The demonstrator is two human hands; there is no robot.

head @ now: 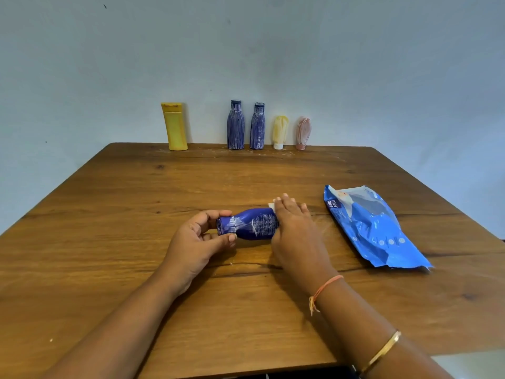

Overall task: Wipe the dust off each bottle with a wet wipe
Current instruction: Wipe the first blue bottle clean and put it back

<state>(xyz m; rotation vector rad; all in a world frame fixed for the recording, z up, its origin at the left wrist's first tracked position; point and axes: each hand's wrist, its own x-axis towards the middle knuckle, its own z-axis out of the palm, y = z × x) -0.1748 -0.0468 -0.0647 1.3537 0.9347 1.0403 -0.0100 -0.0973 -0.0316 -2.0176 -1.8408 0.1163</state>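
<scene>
Nearest, mid-table: left hand [202,236] pinches the cap end of a blue bottle [254,224], thumb and fingers curled round the neck. The bottle lies on its side, on or just above the table [109,269].

Right hand [295,222] lies over the base end, fingers fairly straight. A corner of wet wipe [271,205] peeks out beneath them. Thumb is hidden; cannot tell whether the hand closes round the bottle or only presses.

Step judged: wiping this first bottle. White streaks remain at the neck and label edge, so the next move likely needs the wipe drawn toward the cap while the left hand turns the bottle.

Just right of the hands: wipes pack [369,225], flat and crumpled. Opening and contents not visible.

Far edge, upright against the wall: yellow bottle [175,127], two blue bottles [235,127] [257,127], yellow tube [280,132], pink tube [302,132]. The blue pair and both tubes are heavily streaked white, apparently unwiped. All opaque and capped; fill unknown.
</scene>
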